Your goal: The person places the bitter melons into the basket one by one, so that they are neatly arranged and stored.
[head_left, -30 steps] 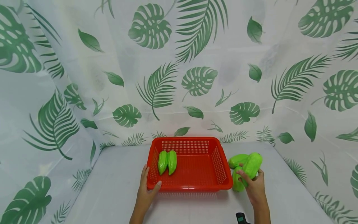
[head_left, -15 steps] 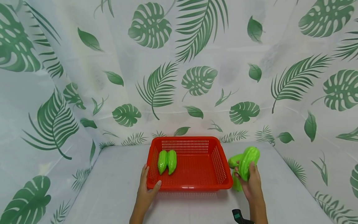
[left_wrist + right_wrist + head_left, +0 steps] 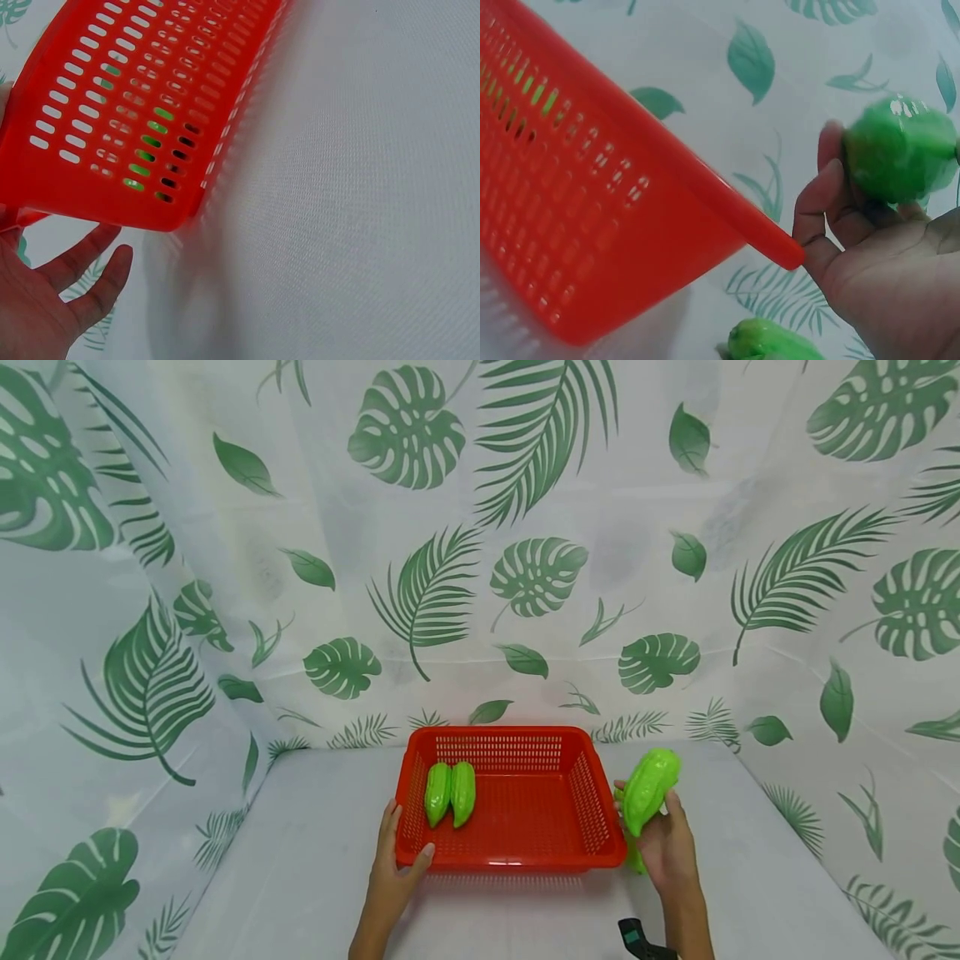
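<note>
A red plastic basket (image 3: 517,862) stands in the middle of the table, slotted walls all round. Two glossy green bitter melons lie side by side at its left end, the left melon (image 3: 437,795) against the right melon (image 3: 463,795). My left hand (image 3: 393,872) holds the basket's front left corner, thumb at the front rim and fingers along the left side. Right of the basket, my right hand (image 3: 670,847) holds another bitter melon (image 3: 651,789) raised and tilted, pointed end down. Behind that hand another bitter melon (image 3: 772,341) shows on the table, partly hidden.
A white tabletop (image 3: 300,843) surrounds the basket. White sheeting with green leaf prints (image 3: 536,577) rises at the back and both sides. A black strap with a small device (image 3: 633,935) is at my right wrist.
My right hand has lifted the bitter melon from beside the others, turned it, and brought it leftward toward the basket. My left hand stays at the basket corner.
</note>
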`<state>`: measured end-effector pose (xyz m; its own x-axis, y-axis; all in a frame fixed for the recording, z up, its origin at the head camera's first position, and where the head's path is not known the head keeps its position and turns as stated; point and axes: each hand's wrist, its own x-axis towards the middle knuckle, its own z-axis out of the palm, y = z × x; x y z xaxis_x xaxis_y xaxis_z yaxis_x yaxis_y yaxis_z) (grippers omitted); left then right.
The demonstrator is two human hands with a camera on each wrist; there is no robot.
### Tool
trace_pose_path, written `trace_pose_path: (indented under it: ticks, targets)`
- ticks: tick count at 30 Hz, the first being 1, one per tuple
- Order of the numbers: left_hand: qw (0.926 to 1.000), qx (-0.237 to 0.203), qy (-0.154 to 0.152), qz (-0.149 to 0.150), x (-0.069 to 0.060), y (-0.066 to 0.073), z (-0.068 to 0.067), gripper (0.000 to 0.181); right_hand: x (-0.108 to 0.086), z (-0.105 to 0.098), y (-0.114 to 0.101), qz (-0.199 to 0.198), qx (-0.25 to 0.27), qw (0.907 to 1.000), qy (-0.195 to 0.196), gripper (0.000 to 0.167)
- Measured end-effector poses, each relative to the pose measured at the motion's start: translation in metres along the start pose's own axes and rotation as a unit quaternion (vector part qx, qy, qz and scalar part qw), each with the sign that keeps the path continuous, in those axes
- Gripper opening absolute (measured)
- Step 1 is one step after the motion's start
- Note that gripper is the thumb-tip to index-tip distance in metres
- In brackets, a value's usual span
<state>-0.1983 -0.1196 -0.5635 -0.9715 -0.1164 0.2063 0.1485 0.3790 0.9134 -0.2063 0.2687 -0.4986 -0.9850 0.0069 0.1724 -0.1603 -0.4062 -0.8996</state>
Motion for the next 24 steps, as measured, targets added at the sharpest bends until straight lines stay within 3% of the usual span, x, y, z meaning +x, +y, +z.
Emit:
trace_pose_path:
  ticks: [8, 17, 24]
  targets:
    - [1.0, 0.007, 0.0, 0.005, 0.0, 0.002, 0.0, 0.084, 0.002, 0.005, 0.001, -0.015, 0.01, 0.9998, 0.007, 0.039]
    - [1.0, 0.003, 0.001, 0.001, -0.001, 0.003, -0.001, 0.086, 0.01, 0.021, -0.001, 0.015, 0.007, 0.9998, 0.005, 0.034]
    - [1.0, 0.009, 0.001, 0.002, -0.001, 0.003, 0.0, 0.086, 0.021, 0.035, 0.0, 0.046, -0.02, 0.9979, 0.041, 0.039]
